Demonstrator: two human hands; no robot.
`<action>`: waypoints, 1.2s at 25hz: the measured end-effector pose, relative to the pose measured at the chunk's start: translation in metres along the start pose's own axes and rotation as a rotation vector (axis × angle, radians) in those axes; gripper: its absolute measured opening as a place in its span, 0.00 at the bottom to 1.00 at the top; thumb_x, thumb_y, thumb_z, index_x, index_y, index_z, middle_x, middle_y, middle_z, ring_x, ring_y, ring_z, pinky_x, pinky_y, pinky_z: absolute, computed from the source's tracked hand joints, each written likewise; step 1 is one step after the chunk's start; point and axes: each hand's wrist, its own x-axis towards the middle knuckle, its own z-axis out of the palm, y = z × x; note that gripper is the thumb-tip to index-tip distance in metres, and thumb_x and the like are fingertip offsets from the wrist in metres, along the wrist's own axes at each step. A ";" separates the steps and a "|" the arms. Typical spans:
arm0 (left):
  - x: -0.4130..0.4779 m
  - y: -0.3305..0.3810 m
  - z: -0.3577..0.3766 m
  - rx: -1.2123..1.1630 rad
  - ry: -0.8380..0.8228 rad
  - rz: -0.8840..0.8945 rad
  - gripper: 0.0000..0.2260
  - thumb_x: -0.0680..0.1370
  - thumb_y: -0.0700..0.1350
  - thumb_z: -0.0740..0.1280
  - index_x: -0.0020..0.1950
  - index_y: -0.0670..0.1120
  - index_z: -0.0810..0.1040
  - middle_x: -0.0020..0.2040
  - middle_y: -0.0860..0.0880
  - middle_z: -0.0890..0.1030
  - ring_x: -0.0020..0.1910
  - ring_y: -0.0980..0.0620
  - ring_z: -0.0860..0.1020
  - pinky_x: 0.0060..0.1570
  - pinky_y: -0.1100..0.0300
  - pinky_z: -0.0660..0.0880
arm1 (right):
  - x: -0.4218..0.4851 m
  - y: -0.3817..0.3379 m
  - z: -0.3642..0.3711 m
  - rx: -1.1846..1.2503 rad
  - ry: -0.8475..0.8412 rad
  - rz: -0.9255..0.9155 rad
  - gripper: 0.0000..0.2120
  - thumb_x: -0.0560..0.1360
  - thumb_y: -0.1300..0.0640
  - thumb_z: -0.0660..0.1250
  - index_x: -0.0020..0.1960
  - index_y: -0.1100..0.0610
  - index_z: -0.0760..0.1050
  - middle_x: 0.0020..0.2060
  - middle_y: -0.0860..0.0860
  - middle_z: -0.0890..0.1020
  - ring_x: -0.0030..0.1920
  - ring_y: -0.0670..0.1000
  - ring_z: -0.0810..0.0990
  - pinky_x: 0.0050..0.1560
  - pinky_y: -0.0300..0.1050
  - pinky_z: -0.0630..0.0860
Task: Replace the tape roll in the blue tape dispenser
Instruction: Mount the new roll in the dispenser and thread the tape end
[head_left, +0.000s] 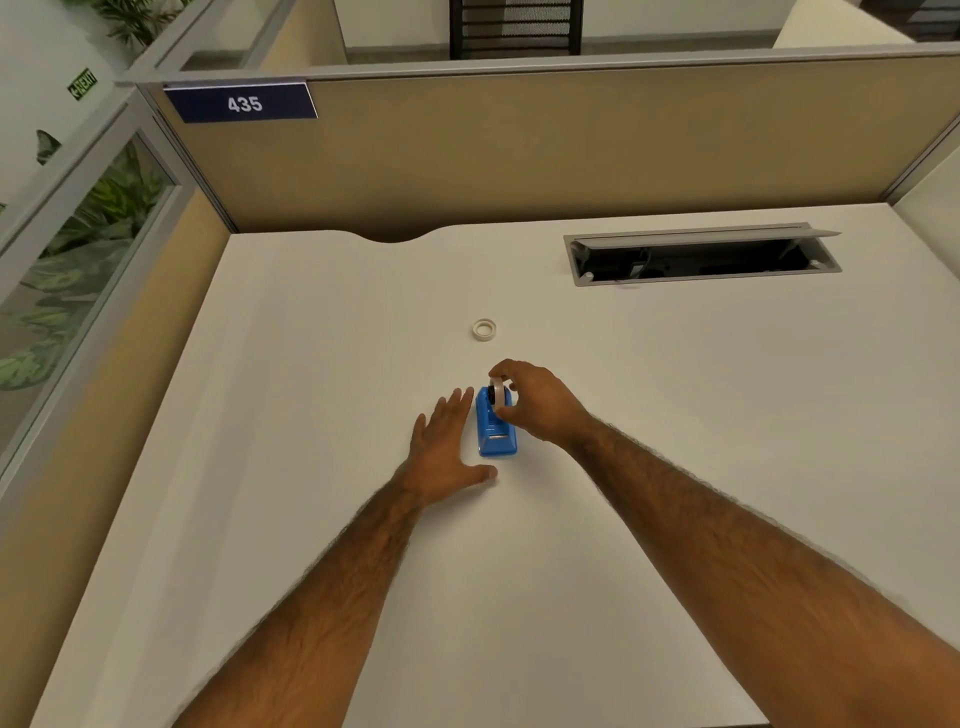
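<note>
The blue tape dispenser (496, 428) stands on the white desk (311, 364), its cutter end facing me. A tape roll (497, 391) sits upright at the dispenser's far end on a black hub. My right hand (535, 402) pinches this roll between thumb and fingers from the right. To the dispenser's left lies my left hand (447, 449), open and flat on the desk, fingertips near the dispenser's side. A second small tape roll (484, 329) rests flat on the desk farther back.
An open cable hatch (701, 257) is set into the desk at the back right. Tan cubicle partitions (519, 150) close the back and left sides, with a "435" sign (241, 103).
</note>
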 end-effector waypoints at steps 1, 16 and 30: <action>0.002 -0.002 0.003 0.057 0.006 -0.010 0.56 0.69 0.69 0.71 0.80 0.56 0.35 0.83 0.53 0.39 0.81 0.51 0.39 0.78 0.45 0.37 | 0.001 0.001 0.002 -0.001 0.000 0.002 0.24 0.70 0.61 0.74 0.65 0.54 0.72 0.61 0.52 0.79 0.56 0.52 0.78 0.55 0.45 0.75; 0.018 -0.006 0.016 0.259 0.118 0.001 0.49 0.70 0.78 0.53 0.80 0.56 0.35 0.83 0.49 0.39 0.81 0.45 0.37 0.75 0.40 0.34 | 0.009 0.008 0.016 -0.055 0.013 0.004 0.24 0.70 0.59 0.72 0.64 0.55 0.72 0.59 0.53 0.78 0.55 0.52 0.77 0.53 0.43 0.72; 0.017 -0.009 0.013 0.210 0.113 0.017 0.50 0.70 0.77 0.57 0.81 0.55 0.39 0.83 0.49 0.41 0.81 0.47 0.38 0.75 0.41 0.34 | 0.017 0.022 0.021 -0.027 -0.047 0.029 0.24 0.69 0.55 0.74 0.63 0.53 0.73 0.60 0.53 0.77 0.51 0.47 0.71 0.51 0.41 0.68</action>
